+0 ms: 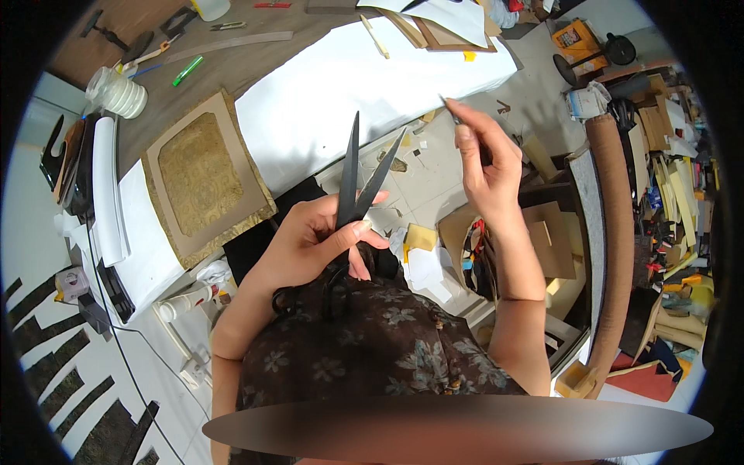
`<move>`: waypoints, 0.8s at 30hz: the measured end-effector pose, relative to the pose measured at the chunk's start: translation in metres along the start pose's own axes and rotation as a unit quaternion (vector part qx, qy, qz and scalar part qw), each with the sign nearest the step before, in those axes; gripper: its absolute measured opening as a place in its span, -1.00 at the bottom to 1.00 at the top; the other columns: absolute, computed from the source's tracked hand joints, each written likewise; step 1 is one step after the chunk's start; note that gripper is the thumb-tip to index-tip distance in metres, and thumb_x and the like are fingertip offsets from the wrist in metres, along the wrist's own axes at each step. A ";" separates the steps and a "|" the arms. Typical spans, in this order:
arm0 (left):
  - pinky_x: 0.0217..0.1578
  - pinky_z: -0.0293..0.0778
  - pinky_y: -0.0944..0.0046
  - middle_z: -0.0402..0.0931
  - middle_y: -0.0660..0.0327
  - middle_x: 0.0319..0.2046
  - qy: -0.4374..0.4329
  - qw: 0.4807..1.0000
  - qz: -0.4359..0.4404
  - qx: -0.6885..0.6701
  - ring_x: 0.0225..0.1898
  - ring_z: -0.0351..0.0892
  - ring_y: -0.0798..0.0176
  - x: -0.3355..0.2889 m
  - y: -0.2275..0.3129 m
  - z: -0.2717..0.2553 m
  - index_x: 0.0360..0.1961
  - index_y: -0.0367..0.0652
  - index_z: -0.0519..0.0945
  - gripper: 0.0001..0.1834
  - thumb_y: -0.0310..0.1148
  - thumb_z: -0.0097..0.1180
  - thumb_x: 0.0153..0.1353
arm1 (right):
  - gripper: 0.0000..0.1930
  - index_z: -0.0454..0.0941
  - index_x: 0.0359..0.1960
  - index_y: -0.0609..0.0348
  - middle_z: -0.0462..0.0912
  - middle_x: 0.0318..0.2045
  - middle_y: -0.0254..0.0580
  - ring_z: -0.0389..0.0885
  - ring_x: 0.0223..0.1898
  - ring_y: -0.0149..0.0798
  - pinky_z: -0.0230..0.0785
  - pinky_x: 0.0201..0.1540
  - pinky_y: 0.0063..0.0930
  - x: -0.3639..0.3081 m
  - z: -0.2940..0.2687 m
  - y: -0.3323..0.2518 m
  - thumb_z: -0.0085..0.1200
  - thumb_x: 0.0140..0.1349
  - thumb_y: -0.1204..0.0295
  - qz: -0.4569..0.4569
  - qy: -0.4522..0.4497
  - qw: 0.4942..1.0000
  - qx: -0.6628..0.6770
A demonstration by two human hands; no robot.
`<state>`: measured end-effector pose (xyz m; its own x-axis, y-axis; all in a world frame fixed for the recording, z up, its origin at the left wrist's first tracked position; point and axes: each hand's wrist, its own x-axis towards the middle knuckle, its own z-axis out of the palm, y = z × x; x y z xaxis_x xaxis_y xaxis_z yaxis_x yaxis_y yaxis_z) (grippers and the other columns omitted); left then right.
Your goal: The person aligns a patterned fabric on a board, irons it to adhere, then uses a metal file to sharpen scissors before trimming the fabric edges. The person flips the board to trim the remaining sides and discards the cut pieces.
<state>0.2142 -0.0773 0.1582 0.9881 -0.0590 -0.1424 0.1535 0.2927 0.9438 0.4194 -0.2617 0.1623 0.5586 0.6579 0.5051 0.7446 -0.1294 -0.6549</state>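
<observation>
My left hand (pixel 322 242) grips a pair of large black scissors (pixel 361 174) by the handles, blades spread apart and pointing up toward the white table top (pixel 364 85). My right hand (pixel 484 159) is raised to the right of the blades, its fingers pinched on a thin dark sliver (pixel 449 108) that I cannot make out clearly. The two hands are apart, with tiled floor showing between them. I wear a dark flowered garment (pixel 372 349) that fills the lower middle of the view.
A cardboard frame with a gold patterned panel (pixel 203 174) lies on the table at left. Tools, a green marker (pixel 187 70) and a roll of tape (pixel 120 91) sit farther back. Cardboard scraps litter the floor (pixel 434 178); a brown roll (pixel 616 225) and piled offcuts stand right.
</observation>
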 end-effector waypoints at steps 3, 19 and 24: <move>-0.28 0.60 0.31 0.70 -0.07 -0.21 -0.024 1.000 0.007 -0.017 -0.46 0.73 0.21 0.001 -0.004 -0.004 0.32 -0.42 0.28 -0.53 -0.42 -0.07 0.46 | -0.58 0.38 0.23 0.25 0.47 -0.37 -0.48 0.38 -0.37 -0.61 0.28 -0.31 -0.70 -0.012 0.022 -0.014 0.13 0.36 0.52 0.175 0.032 0.941 0.288; -0.61 0.36 0.42 0.53 0.23 -0.64 0.088 0.996 0.002 0.012 -0.71 0.42 0.41 0.000 -0.002 -0.015 -0.27 -0.22 0.48 -0.69 -0.22 -0.15 0.53 | -0.84 0.32 0.01 0.12 0.47 -0.41 -0.33 0.29 -0.48 -0.62 0.14 -0.45 -0.76 -0.009 0.030 -0.026 -0.14 0.53 0.36 0.171 -0.014 0.896 0.409; -0.65 0.34 0.44 0.54 0.22 -0.63 0.078 0.997 -0.008 0.018 -0.72 0.42 0.41 -0.003 0.001 -0.010 -0.27 -0.23 0.48 -0.71 -0.25 -0.14 0.52 | -0.89 0.55 -0.22 0.25 0.61 -0.40 -0.27 0.54 -0.42 -0.44 0.36 -0.39 -0.59 -0.010 0.025 -0.020 0.18 0.31 0.48 0.025 -0.067 0.981 0.179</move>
<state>0.2113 -0.0674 0.1568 0.9762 0.0861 -0.1991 0.1710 0.2590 0.9506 0.3899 -0.2474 0.1562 0.5202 0.7523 0.4042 0.5276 0.0891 -0.8448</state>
